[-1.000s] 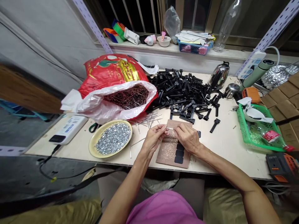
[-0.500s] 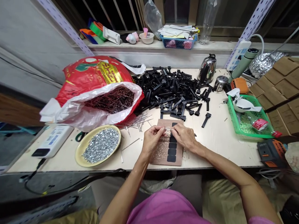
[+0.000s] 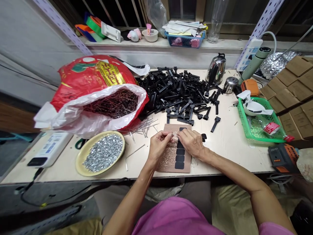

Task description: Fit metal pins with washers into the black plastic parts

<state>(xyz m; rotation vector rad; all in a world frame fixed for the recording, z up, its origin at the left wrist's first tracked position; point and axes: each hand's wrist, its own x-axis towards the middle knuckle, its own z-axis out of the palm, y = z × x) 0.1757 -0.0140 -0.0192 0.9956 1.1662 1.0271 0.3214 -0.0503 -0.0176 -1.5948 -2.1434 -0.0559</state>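
Observation:
Over a brown board [image 3: 171, 167] at the table's front edge, my two hands work close together. My left hand [image 3: 160, 143] is closed, thumb and fingertips pinched together. My right hand [image 3: 192, 142] is closed too, its fingertips beside the left ones. Something small and pale shows between them, too tiny to name. A column of black rounded-square pads [image 3: 180, 158] sticks to the board under my right hand, which covers some of them. Light specks dot the board's left part. Another dark pad [image 3: 203, 136] lies on the table just beyond my right hand.
A heap of black plastic parts [image 3: 176, 91] spreads behind the board. To the left are a red bag [image 3: 90, 75] of thin metal rods, loose rods [image 3: 144, 127] and a yellow bowl [image 3: 80, 163] of small silvery pieces. At right stand a green basket [image 3: 246, 130] and cardboard boxes [image 3: 290, 94].
The view has shifted slightly. My hands stay pinched over the board, the right one shifting a little, and more of the dark pad beyond it shows now.

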